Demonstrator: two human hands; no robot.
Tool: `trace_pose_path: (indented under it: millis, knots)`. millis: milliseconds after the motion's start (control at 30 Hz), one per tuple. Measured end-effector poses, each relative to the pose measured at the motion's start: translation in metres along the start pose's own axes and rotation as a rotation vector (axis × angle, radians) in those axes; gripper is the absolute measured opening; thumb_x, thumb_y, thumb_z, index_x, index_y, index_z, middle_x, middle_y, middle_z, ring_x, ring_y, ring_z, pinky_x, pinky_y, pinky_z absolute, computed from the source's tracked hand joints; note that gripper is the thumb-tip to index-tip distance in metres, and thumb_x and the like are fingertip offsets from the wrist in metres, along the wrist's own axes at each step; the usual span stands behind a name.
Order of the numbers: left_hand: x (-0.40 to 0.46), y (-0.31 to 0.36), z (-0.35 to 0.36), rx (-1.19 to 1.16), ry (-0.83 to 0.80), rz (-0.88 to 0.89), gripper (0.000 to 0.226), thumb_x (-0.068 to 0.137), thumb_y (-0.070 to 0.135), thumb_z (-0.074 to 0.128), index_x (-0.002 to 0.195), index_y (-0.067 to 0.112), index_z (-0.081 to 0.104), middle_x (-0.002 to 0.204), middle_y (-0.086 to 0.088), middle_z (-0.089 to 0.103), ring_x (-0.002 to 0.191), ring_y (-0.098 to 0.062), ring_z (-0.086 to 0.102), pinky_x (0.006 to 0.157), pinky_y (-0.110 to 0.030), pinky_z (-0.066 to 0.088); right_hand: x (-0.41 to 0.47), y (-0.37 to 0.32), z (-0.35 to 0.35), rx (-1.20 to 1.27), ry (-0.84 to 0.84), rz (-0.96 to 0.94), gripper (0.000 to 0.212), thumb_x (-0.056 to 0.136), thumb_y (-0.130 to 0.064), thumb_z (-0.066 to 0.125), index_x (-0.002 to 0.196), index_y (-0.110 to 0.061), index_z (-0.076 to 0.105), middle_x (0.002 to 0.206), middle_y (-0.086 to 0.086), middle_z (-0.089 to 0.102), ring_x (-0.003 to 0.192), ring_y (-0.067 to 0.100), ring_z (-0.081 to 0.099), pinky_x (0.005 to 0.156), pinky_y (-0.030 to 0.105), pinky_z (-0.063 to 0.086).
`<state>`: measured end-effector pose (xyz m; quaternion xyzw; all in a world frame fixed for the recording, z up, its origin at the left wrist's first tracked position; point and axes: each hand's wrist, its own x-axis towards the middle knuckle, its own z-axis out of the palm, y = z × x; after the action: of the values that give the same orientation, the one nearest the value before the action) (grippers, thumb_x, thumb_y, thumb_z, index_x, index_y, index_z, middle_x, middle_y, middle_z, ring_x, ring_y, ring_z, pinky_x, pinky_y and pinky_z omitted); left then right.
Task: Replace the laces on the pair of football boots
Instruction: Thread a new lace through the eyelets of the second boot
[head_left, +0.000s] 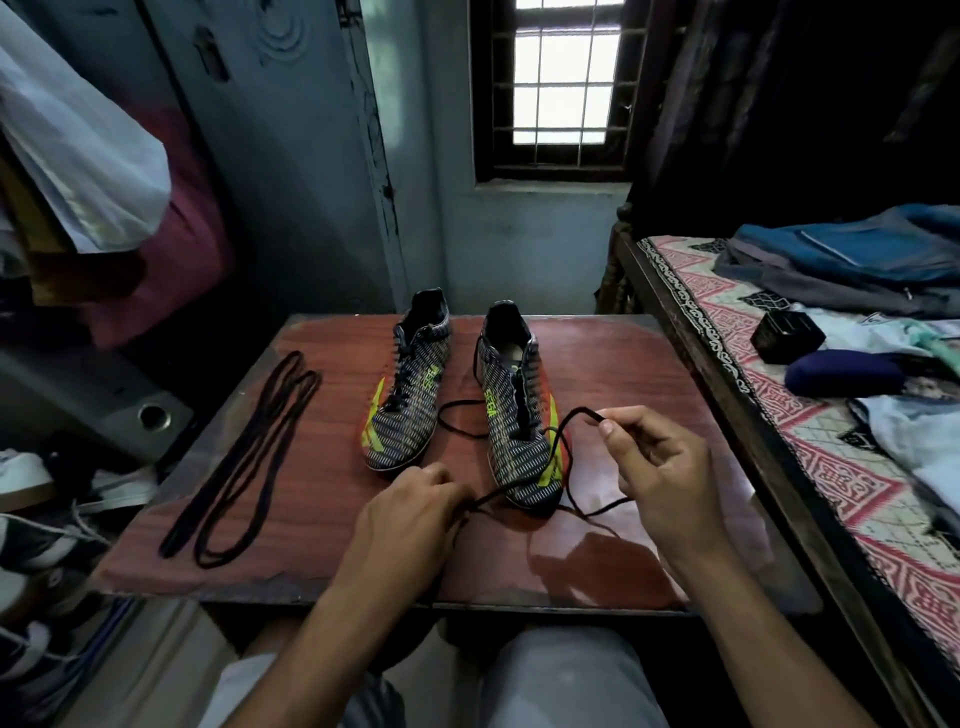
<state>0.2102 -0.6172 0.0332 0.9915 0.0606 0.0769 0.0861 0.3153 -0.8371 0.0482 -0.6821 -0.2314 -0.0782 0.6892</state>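
Dim blue walls and a barred window (558, 73) form the background of a small room. Every position below is given relative to the reddish-brown wooden tabletop (639, 374) that fills the middle of the view.

To its right, touching or just beside its edge, runs a bed with a red, white and black patterned cover (810, 441), carrying a blue-grey backpack (857, 265) and loose clothes. To its left hang clothes, with shoes on the floor below them.

On the tabletop, towards its far edge, stand two football boots side by side, toes pointing at the person. Both are black with fine pale stripes, neon yellow flashes and orange soles. The left boot (408, 395) has its black lace threaded. The right boot (519, 410), at the centre, has a loose black lace (558, 444) running from its eyelets across the wood in front of its toe.

Near the tabletop's left edge lie spare black laces (244, 462), folded into long loops.

Over its near edge are two bare hands. The left hand (410, 514) has its grip closed, fingers curled, pinching one stretch of the loose lace just beside the right boot's toe. The right hand (660, 467) pinches the lace's other end between thumb and forefinger, raised above the wood.
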Motion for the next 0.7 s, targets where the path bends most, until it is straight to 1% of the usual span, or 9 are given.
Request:
trace_pose_path:
  millis: [100,167,233,300,400,467,533,600,700]
  knots:
    - [-0.003,0.0,-0.005,0.05,0.011,0.044,0.024,0.104,0.044,0.046,0.114,0.027,0.061,0.115,0.005,0.056,0.109,-0.019,0.06,0.07,-0.035,0.043,-0.001,0.002,-0.001,0.064,-0.003,0.036,0.021,0.098,-0.009,0.066,0.088,-0.025,0.075,0.062,-0.012,0.055,0.053,0.005,0.043,0.05,0.022,0.036]
    - [-0.001,-0.004,-0.001,0.07,0.027,0.074,0.023,0.105,0.042,0.045,0.112,0.026,0.059,0.114,0.004,0.055,0.104,-0.022,0.062,0.067,-0.035,0.041,-0.001,0.002,0.0,0.109,-0.014,0.061,0.016,0.095,-0.016,0.064,0.087,-0.026,0.074,0.064,-0.003,0.053,0.054,0.012,0.042,0.048,0.027,0.034]
    - [0.005,-0.011,0.007,-0.136,0.117,0.061,0.018,0.103,0.034,0.056,0.118,0.028,0.065,0.111,0.003,0.059,0.097,-0.025,0.066,0.071,-0.037,0.047,-0.002,0.001,0.002,0.138,-0.017,0.071,0.02,0.096,-0.013,0.061,0.083,-0.025,0.072,0.069,0.001,0.061,0.058,0.013,0.048,0.052,0.026,0.04]
    - [0.014,-0.018,0.016,-0.439,0.234,-0.014,0.03,0.095,0.017,0.072,0.125,0.022,0.072,0.099,0.002,0.066,0.083,-0.02,0.069,0.076,-0.034,0.053,-0.003,0.0,0.003,0.172,-0.022,0.073,0.026,0.099,-0.008,0.057,0.08,-0.021,0.069,0.076,0.003,0.067,0.064,0.015,0.052,0.057,0.025,0.044]
    - [0.024,-0.018,0.019,-0.886,0.239,-0.212,0.04,0.089,0.001,0.077,0.125,0.018,0.073,0.084,0.006,0.073,0.066,-0.013,0.071,0.071,-0.032,0.062,-0.003,0.006,0.003,0.191,0.052,0.102,0.033,0.104,-0.001,0.048,0.08,-0.017,0.065,0.075,0.004,0.065,0.065,0.017,0.053,0.057,0.027,0.045]
    - [0.031,-0.016,0.021,-1.008,0.235,-0.242,0.042,0.086,-0.001,0.078,0.123,0.019,0.072,0.084,0.01,0.076,0.069,-0.009,0.071,0.073,-0.031,0.061,-0.002,0.013,0.004,0.199,0.164,0.113,0.03,0.104,-0.004,0.047,0.081,-0.016,0.062,0.073,0.002,0.063,0.064,0.017,0.052,0.055,0.029,0.044]
    - [0.038,-0.013,0.02,-1.107,0.24,-0.24,0.037,0.086,-0.001,0.078,0.118,0.018,0.074,0.081,0.007,0.075,0.068,-0.01,0.071,0.07,-0.032,0.059,0.0,0.018,0.002,0.237,0.27,0.128,0.025,0.097,-0.011,0.048,0.077,-0.019,0.061,0.073,0.003,0.063,0.064,0.018,0.053,0.055,0.031,0.042]
    - [0.046,-0.007,0.016,-1.142,0.272,-0.237,0.023,0.09,0.002,0.076,0.105,0.019,0.076,0.075,0.0,0.075,0.063,-0.015,0.072,0.063,-0.032,0.056,0.002,0.021,-0.002,0.292,0.329,0.147,0.026,0.084,-0.013,0.043,0.067,-0.021,0.062,0.073,0.005,0.065,0.067,0.02,0.054,0.06,0.033,0.042]
    - [0.056,0.001,0.014,-0.996,0.385,-0.219,0.016,0.093,0.012,0.074,0.093,0.028,0.076,0.067,0.007,0.073,0.054,-0.01,0.067,0.052,-0.024,0.052,0.003,0.024,-0.009,0.363,0.288,0.14,0.028,0.071,-0.011,0.038,0.051,-0.022,0.054,0.066,0.006,0.065,0.071,0.022,0.057,0.07,0.035,0.042]
